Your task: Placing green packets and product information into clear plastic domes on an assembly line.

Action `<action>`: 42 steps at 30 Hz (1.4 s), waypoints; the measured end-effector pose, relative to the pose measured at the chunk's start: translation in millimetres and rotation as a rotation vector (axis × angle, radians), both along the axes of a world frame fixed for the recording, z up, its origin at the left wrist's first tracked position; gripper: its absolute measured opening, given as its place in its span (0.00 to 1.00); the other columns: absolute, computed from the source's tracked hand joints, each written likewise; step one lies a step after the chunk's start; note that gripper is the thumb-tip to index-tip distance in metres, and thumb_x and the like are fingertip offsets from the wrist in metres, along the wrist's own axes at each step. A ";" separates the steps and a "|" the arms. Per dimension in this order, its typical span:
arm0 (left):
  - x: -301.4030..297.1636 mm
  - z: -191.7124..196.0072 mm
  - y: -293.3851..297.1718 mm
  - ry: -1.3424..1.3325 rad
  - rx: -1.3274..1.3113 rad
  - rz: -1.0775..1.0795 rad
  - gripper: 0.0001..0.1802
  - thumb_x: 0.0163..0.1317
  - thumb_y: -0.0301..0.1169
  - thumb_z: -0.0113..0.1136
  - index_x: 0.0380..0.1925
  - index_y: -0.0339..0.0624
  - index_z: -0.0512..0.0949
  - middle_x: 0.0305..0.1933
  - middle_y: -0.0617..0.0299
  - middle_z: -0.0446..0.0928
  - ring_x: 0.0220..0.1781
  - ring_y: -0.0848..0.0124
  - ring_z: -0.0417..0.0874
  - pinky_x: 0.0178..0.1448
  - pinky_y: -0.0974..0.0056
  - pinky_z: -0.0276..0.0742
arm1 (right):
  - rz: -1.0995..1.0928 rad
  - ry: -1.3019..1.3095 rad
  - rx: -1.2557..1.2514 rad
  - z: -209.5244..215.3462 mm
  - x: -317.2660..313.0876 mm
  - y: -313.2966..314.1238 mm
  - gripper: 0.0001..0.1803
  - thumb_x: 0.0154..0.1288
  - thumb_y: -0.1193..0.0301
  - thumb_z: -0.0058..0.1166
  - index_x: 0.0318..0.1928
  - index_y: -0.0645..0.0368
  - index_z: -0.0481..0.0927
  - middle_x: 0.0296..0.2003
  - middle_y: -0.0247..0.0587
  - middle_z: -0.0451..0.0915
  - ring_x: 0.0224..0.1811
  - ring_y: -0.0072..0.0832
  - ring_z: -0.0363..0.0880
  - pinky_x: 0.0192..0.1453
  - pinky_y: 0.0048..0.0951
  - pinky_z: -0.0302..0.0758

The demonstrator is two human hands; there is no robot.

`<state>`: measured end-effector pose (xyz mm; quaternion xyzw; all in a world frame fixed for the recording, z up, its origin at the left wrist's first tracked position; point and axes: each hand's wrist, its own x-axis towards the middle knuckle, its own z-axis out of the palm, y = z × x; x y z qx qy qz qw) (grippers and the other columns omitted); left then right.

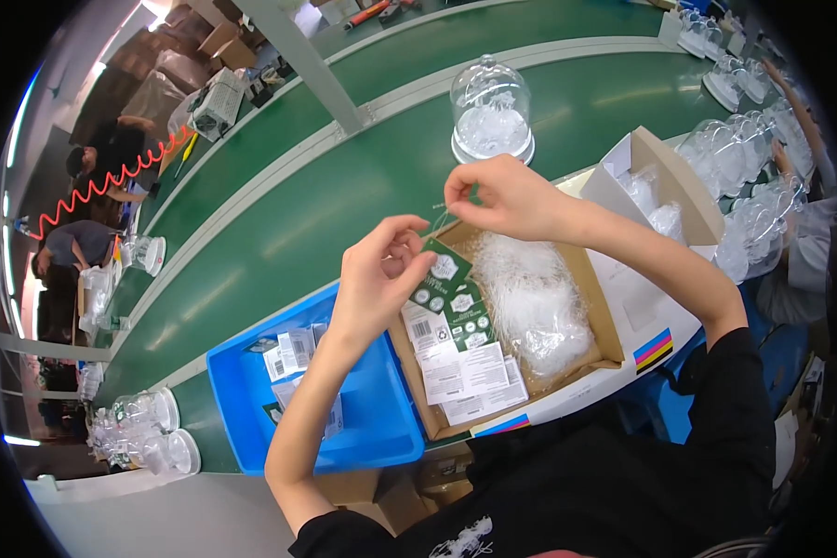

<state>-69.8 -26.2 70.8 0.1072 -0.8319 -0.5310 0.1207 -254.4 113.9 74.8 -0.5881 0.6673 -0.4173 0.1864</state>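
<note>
- My left hand pinches a dark green hang tag by its edge, holding it above the open cardboard box.
- My right hand is raised just beyond it, fingertips closed on a thin clear loop of thread that runs down toward the tag — whether it is already through the tag's hole I cannot tell.
- Inside the box, right under the tag, lie more green tags, white barcode labels and a heap of clear thread loops.
- To the left, touching the box, is a blue tray holding more label packets.
- Further out, a clear dome on a white base stands on the green bench.
- Risk, as I judge it: the thread is fine and nearly invisible — a loosened pinch could drop it into the tangled heap, or the tag could twist and slip.
</note>
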 end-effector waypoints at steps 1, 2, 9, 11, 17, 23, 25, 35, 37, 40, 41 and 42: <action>-7.3 0.0 -0.1 0.032 -0.017 0.030 0.17 0.58 0.18 0.62 0.48 0.34 0.75 0.34 0.68 0.74 0.37 0.83 0.75 0.39 0.77 0.77 | -0.034 -0.060 0.020 1.8 -2.5 -2.1 0.05 0.61 0.75 0.56 0.35 0.65 0.78 0.29 0.35 0.79 0.30 0.15 0.74 0.36 0.19 0.73; -14.9 1.4 1.1 0.066 -0.033 0.057 0.18 0.58 0.18 0.62 0.49 0.34 0.74 0.34 0.68 0.73 0.36 0.83 0.75 0.38 0.78 0.77 | -0.042 -0.049 0.018 1.3 -6.4 -3.0 0.05 0.61 0.75 0.56 0.35 0.65 0.78 0.29 0.35 0.79 0.30 0.15 0.74 0.36 0.19 0.73; -71.9 -6.4 -9.7 0.248 -0.011 0.093 0.15 0.58 0.21 0.62 0.46 0.36 0.75 0.33 0.65 0.75 0.33 0.81 0.76 0.33 0.73 0.76 | -0.042 -0.353 -0.206 -7.2 -45.1 -10.2 0.06 0.65 0.75 0.53 0.36 0.67 0.78 0.34 0.33 0.79 0.37 0.16 0.75 0.44 0.20 0.74; -90.4 -1.4 -11.2 0.301 -0.007 0.103 0.14 0.58 0.21 0.62 0.45 0.36 0.75 0.34 0.65 0.75 0.33 0.80 0.76 0.33 0.73 0.76 | -0.069 -0.298 -0.202 -4.2 -61.4 -10.1 0.06 0.65 0.75 0.53 0.36 0.67 0.78 0.33 0.33 0.79 0.37 0.16 0.75 0.45 0.21 0.74; -162.5 4.9 -31.2 0.442 -0.145 0.111 0.07 0.61 0.24 0.59 0.39 0.35 0.75 0.32 0.63 0.77 0.32 0.78 0.76 0.35 0.72 0.76 | -0.276 0.005 -0.234 1.3 -125.4 -27.8 0.08 0.62 0.73 0.55 0.36 0.67 0.79 0.32 0.36 0.80 0.37 0.19 0.76 0.45 0.24 0.75; -212.4 3.7 -45.0 0.378 -0.205 0.117 0.07 0.62 0.26 0.57 0.39 0.37 0.76 0.30 0.66 0.76 0.33 0.80 0.75 0.36 0.73 0.74 | -0.421 0.112 -0.274 -7.9 -166.7 -55.2 0.11 0.60 0.68 0.57 0.34 0.66 0.81 0.30 0.44 0.83 0.35 0.29 0.82 0.42 0.30 0.77; -218.0 1.5 -47.2 0.331 -0.246 0.125 0.08 0.61 0.26 0.56 0.40 0.37 0.77 0.29 0.65 0.76 0.32 0.80 0.75 0.36 0.73 0.74 | -0.417 0.109 -0.271 -14.3 -174.3 -60.6 0.12 0.59 0.67 0.57 0.35 0.65 0.81 0.30 0.44 0.83 0.34 0.30 0.82 0.41 0.30 0.77; -204.5 -1.2 -68.7 0.165 -0.247 0.101 0.12 0.61 0.26 0.55 0.43 0.37 0.79 0.26 0.67 0.76 0.28 0.81 0.74 0.28 0.72 0.72 | -0.287 -0.110 -0.212 -24.9 -171.8 -73.3 0.12 0.58 0.68 0.58 0.34 0.66 0.82 0.26 0.37 0.82 0.28 0.20 0.78 0.33 0.25 0.75; -201.6 4.0 -71.6 0.144 -0.368 0.081 0.13 0.59 0.27 0.57 0.45 0.37 0.78 0.25 0.67 0.76 0.27 0.81 0.74 0.28 0.71 0.74 | -0.270 -0.149 -0.197 -23.9 -170.4 -74.9 0.11 0.58 0.68 0.58 0.34 0.66 0.82 0.26 0.35 0.82 0.27 0.18 0.77 0.33 0.24 0.74; -203.9 15.2 -53.2 0.131 -0.377 0.063 0.16 0.57 0.27 0.58 0.47 0.39 0.77 0.24 0.62 0.78 0.24 0.73 0.78 0.32 0.65 0.75 | -0.242 -0.162 -0.169 -31.3 -182.1 -65.3 0.11 0.58 0.68 0.59 0.33 0.66 0.82 0.25 0.33 0.81 0.27 0.15 0.75 0.32 0.22 0.73; -202.8 14.1 -52.8 0.131 -0.377 0.070 0.16 0.57 0.27 0.58 0.47 0.39 0.77 0.24 0.62 0.78 0.24 0.73 0.78 0.32 0.65 0.75 | -0.213 -0.148 -0.159 -30.8 -180.6 -65.1 0.11 0.57 0.69 0.59 0.33 0.66 0.82 0.25 0.32 0.81 0.27 0.14 0.75 0.32 0.22 0.72; -202.3 13.4 -52.2 0.109 -0.409 0.089 0.17 0.57 0.27 0.58 0.48 0.39 0.77 0.25 0.60 0.79 0.26 0.69 0.80 0.34 0.63 0.77 | -0.208 -0.146 -0.159 -30.3 -179.1 -64.8 0.11 0.57 0.69 0.59 0.33 0.66 0.82 0.25 0.32 0.81 0.27 0.14 0.75 0.32 0.22 0.72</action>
